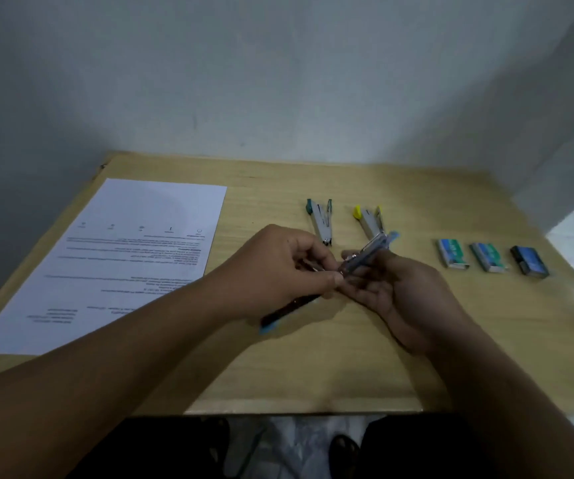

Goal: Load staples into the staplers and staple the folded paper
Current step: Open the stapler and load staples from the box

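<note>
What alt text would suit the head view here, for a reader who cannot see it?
Two bare hands work on an opened blue stapler above a wooden table; the left hand pinches its near end, the right hand cradles it. Behind lie a teal stapler, a yellow stapler, three staple boxes and a printed sheet.

L hand [280,267] fingers [333,280] pinched, R hand [399,292] palm up, fingers curled; both forearms extended.

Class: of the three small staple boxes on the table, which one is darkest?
The black-and-blue staple box, farthest right; the other two boxes are green and blue.
</note>
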